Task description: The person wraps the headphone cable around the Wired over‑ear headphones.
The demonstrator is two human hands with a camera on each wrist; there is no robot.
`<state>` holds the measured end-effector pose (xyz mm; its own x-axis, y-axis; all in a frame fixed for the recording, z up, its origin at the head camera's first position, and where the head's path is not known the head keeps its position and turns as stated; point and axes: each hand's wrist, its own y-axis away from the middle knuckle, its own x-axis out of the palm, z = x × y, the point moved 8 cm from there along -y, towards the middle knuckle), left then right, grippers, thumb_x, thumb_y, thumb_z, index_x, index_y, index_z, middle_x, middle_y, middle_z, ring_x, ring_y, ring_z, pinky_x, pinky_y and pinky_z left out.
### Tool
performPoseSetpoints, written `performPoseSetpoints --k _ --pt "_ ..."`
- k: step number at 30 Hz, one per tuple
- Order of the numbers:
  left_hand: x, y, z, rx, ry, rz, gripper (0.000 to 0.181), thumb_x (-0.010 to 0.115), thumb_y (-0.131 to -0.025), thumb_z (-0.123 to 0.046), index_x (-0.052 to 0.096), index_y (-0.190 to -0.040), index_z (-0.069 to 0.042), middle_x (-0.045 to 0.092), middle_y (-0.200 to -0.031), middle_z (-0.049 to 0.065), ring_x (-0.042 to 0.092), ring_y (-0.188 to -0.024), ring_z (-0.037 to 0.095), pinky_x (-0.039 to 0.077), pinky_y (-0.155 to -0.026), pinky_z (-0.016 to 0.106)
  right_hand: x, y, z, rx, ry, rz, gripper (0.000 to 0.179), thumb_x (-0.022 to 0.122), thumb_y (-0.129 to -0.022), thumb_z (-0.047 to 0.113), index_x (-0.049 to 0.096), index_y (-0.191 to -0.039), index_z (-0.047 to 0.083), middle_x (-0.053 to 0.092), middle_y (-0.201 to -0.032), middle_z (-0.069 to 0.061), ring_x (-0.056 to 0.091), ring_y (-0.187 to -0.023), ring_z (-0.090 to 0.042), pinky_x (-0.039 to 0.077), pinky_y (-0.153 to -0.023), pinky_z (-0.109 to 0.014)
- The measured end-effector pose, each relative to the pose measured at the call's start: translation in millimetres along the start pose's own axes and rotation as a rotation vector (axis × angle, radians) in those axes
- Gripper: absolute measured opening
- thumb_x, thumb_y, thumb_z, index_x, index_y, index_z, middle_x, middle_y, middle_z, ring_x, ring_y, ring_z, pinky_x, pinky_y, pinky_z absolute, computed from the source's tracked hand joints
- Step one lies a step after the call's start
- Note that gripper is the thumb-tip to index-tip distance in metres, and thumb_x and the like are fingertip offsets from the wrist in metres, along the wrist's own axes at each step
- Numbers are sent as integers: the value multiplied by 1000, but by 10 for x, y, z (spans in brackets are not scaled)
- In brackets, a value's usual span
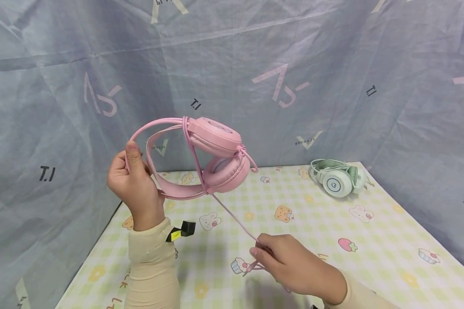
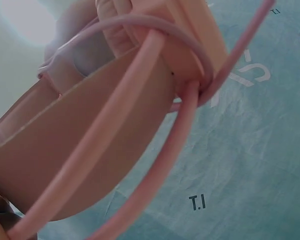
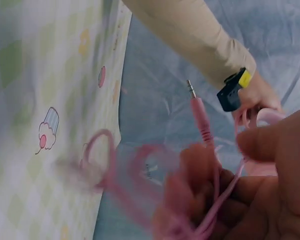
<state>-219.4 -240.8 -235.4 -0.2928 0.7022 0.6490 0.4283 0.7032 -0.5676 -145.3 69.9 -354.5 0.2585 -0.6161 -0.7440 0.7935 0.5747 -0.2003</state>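
Up off the table, my left hand [image 1: 133, 180] grips the headband of pink over-ear headphones [image 1: 218, 133], thumb on the near side. The ear cups point right, and a pink cable [image 1: 193, 150] is wound around the band beside them. From there the cable runs taut down to my right hand [image 1: 294, 266], whose fingers curl round it low over the table. In the right wrist view, a pink audio plug [image 3: 200, 117] with a metal tip sticks out by the fingers, and blurred cable loops [image 3: 110, 155] hang beside it. The left wrist view shows the twin band rods [image 2: 102, 127] up close.
Mint-green headphones [image 1: 337, 184] lie at the table's back right. A green-checked cloth [image 1: 309, 231] with cartoon prints covers the table. Grey-blue fabric [image 1: 232, 86] hangs behind and at both sides. A small black device [image 1: 188, 228] is strapped at the left wrist.
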Motion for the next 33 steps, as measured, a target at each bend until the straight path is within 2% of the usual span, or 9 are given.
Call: performPoseSetpoints --k 3,6,12,15,18,21,23,26,33 --pt "-6 -7 -14 12 0 5 39 76 -96 -24 61 -77 6 32 -50 0 29 -41 14 22 -42 24 -43 -15 -20 -25 70 -51 28 59 -107 24 64 -80 27 50 -74 14 48 -62 2 47 -57 -19" --pt "-23 -10 -15 19 -15 4 38 76 -97 -24 61 -76 4 31 -51 0 28 -41 14 20 -42 25 -57 -4 -49 -48 177 -63 21 67 -97 7 71 -86 25 51 -83 12 46 -68 2 46 -63 -18" --pt "-73 -24 -9 -6 -16 -23 40 77 -96 -25 57 -71 0 31 -51 1 28 -42 16 21 -43 25 -62 61 -173 -21 271 -18 33 63 -78 -3 69 -95 26 45 -74 14 41 -62 1 43 -63 -19" --pt "-66 -26 -23 3 -15 -25 41 78 -95 -25 57 -70 0 30 -51 1 28 -42 16 21 -43 25 -84 96 -218 -12 226 -28 33 62 -81 0 65 -93 30 41 -65 17 39 -58 3 43 -60 -19" --pt "-38 -17 -14 3 -17 -15 38 78 -95 -25 59 -72 0 31 -51 0 28 -42 14 22 -43 24 -99 112 -224 -12 161 -50 25 61 -98 9 62 -94 34 40 -60 19 38 -52 4 42 -55 -19" --pt "18 -1 22 -3 -8 4 37 79 -94 -22 62 -75 4 32 -51 -1 30 -42 13 26 -42 22 -106 111 -156 -31 166 -68 22 53 -110 29 57 -89 36 39 -60 22 41 -53 7 41 -52 -18" --pt "55 26 44 7 -17 26 35 78 -94 -20 62 -77 6 33 -52 -1 30 -41 12 27 -41 21 -89 124 -63 -68 191 -73 26 50 -111 36 55 -85 36 43 -64 25 47 -58 9 41 -54 -17" --pt "108 76 93 9 -30 56 33 78 -95 -17 61 -78 6 35 -53 -1 31 -39 12 28 -40 21 -73 165 148 -185 265 -105 35 53 -110 31 48 -76 34 42 -67 27 44 -62 12 38 -56 -12" --pt "233 206 181 7 -127 128 27 75 -97 -16 62 -74 -11 35 -54 -2 33 -38 11 27 -40 20 -131 274 556 -405 432 -210 43 65 -103 25 39 -69 28 26 -66 21 25 -62 10 21 -58 -5"
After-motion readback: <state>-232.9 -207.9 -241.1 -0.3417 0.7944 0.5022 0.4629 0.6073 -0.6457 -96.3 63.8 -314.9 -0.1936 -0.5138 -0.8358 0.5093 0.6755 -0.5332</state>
